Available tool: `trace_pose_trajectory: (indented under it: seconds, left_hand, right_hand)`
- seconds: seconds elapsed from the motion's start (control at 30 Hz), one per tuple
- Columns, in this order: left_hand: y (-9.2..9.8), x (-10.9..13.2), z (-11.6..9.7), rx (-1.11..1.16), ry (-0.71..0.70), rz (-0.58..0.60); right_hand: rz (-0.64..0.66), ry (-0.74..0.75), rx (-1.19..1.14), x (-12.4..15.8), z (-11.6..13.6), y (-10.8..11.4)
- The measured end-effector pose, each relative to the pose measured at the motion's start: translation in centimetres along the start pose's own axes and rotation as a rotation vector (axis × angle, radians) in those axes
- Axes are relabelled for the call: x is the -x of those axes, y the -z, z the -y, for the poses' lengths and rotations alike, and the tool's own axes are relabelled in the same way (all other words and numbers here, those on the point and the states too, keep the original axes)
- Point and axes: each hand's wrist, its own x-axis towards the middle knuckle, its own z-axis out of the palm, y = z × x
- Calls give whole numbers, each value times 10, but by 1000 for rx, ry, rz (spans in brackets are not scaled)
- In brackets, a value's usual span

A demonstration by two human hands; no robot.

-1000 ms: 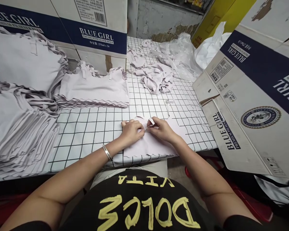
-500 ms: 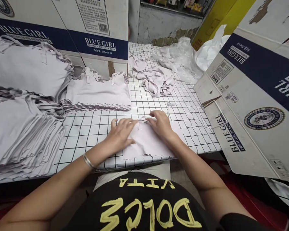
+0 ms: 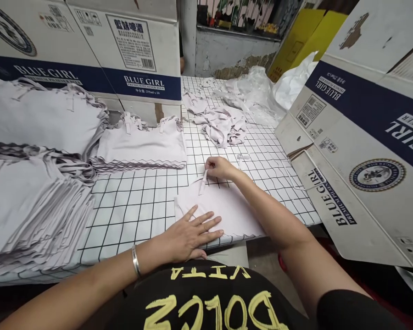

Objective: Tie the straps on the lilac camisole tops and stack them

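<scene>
A pale pink camisole top (image 3: 223, 206) lies flat on the grid-patterned table cover (image 3: 134, 208) in front of me. With fingers spread, my left hand (image 3: 192, 233) rests on its lower left part, palm down. At the garment's far edge, my right hand (image 3: 218, 167) pinches a thin shoulder strap (image 3: 203, 182) and holds it raised. The strap's end is hidden inside the curled fingers. To the left sits a neat stack of similar tops (image 3: 141, 144), their straps gathered at the back.
Taller piles of folded tops (image 3: 30, 211) fill the left side. Crumpled pink garments (image 3: 223, 124) and clear plastic bags (image 3: 254, 94) lie at the back. Beer cartons stand at back left (image 3: 151, 50) and along the right (image 3: 351, 151). A yellow box (image 3: 298, 43) leans behind.
My left hand has moved from the top's upper left down to its lower edge and flattened. My right hand has closed on the strap and pulled it up, away from me.
</scene>
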Motion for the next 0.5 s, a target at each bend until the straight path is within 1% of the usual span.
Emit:
trace_pose_trajectory:
  seconds: [0.03, 0.07, 0.13, 0.17, 0.2, 0.23, 0.27, 0.33, 0.37, 0.43, 0.5]
  left_hand:
    - [-1, 0, 0, -10, 10, -8]
    - [-3, 1, 0, -18, 22, -13]
    - [-6, 3, 0, -28, 33, -7]
    - [-7, 4, 0, -29, 29, 3]
    - [-8, 4, 0, -27, 24, 12]
    - [-8, 4, 0, -24, 20, 16]
    - [-8, 4, -1, -19, 18, 14]
    - [-6, 6, -1, -8, 27, -3]
    - [-5, 6, -1, -4, 35, -13]
    - [-3, 9, -2, 5, 50, -24]
    - [-1, 11, -3, 11, 58, -29]
  right_hand:
    - [-31, 2, -41, -10, 2, 3]
    - [-99, 23, -46, -18, 2, 4]
    - [-259, 80, 48, -29, 1, 3]
    - [-317, 102, 119, -33, -1, 1]
    - [-343, 110, 170, -36, -2, -2]
    - [-328, 105, 178, -39, -4, -5]
    - [-283, 86, 140, -41, -4, -8]
    - [-152, 48, -34, -44, -5, -13]
    - [-96, 57, -128, -45, -4, -14]
    - [-41, 140, -246, -44, -2, -15]
    - [-21, 230, -273, -41, 0, -11]
